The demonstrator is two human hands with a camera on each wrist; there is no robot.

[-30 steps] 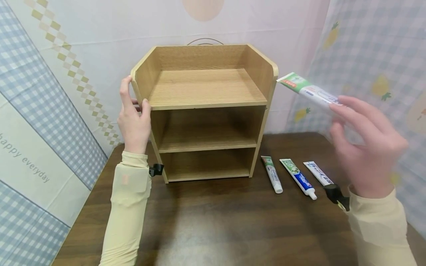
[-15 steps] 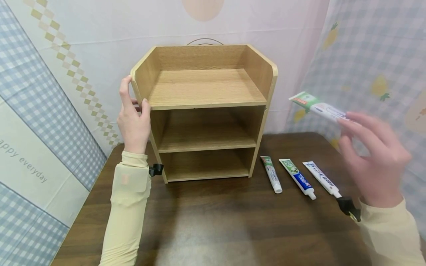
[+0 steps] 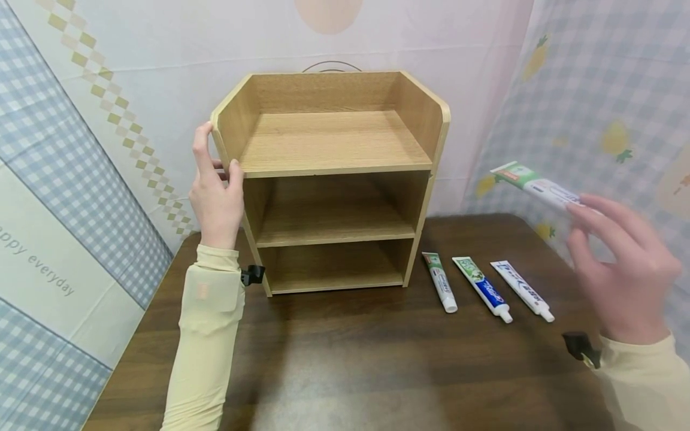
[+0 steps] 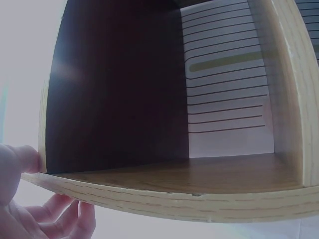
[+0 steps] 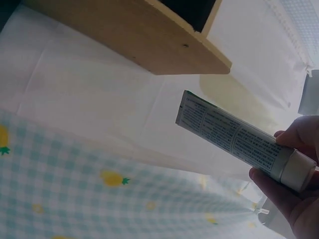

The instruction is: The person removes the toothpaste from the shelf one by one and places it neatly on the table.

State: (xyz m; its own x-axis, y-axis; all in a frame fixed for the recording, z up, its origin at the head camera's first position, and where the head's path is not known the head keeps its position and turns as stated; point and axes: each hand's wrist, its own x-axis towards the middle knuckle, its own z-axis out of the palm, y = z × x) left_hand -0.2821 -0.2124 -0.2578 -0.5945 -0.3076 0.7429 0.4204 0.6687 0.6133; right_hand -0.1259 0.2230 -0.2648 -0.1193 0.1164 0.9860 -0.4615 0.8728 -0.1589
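Right hand [image 3: 625, 269] raised above the table's right side, fingers curled, pinching a toothpaste tube [image 3: 536, 187] near its cap end. Tube white with a green and red flat crimped end, held in the air, crimp pointing up and left toward the wooden shelf unit [image 3: 331, 173], well apart from it. From the right wrist view, tube [image 5: 234, 142] showing its printed back, fine text in boxed panels, white cap wedged between thumb and fingers [image 5: 284, 194]. Pale yellow sleeve [image 3: 647, 383] covering the forearm, a small black clip at the cuff.

Left hand [image 3: 215, 191] gripping the left side panel of the shelf unit at the top tier's front corner, thumb on the front edge, fingers wrapped behind the panel. Same grip in the left wrist view: thumb [image 4: 17, 164] on the panel edge, fingers [image 4: 65, 219] below.

Shelf unit light wood, three tiers, standing at the back of a dark wooden table [image 3: 350, 371]. Just right of its base, three more tubes [image 3: 485, 287] lying side by side on the table, caps toward the viewer, each slightly apart. Behind, patterned cloth backdrop [image 3: 593, 78] with checks and pineapples.
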